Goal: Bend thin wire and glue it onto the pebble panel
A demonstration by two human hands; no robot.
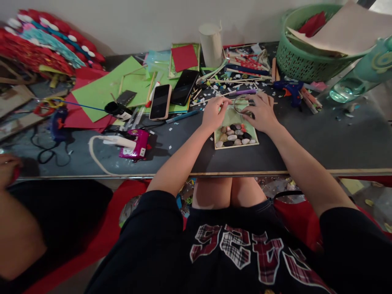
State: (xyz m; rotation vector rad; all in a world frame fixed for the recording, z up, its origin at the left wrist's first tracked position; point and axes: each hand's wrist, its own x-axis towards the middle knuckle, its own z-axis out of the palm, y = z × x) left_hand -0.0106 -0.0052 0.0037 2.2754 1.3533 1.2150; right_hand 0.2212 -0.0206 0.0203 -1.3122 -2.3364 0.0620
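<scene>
My left hand [213,113] is over the upper left of a small pale green panel [228,118] with a light wooden border. Its thumb and fingertips are pressed together, and what they pinch, if anything, is too small to make out. Over the panel's upper right, my right hand [261,112] has thumb and fingers curled around a thin-rimmed round ring [235,107], whose exact kind I cannot tell. Several smooth pebbles [234,138], black, white, grey and tan with a reddish one, lie together on the panel's near half.
Paper scraps and sticks [245,67] litter the back. Two phones [160,102] lie on the left, near a purple power adapter [134,145] with a white cord. A blue glue gun [290,90], green basket [303,61] and water bottle [352,77] stand right. Another person's hand [7,167] shows far left.
</scene>
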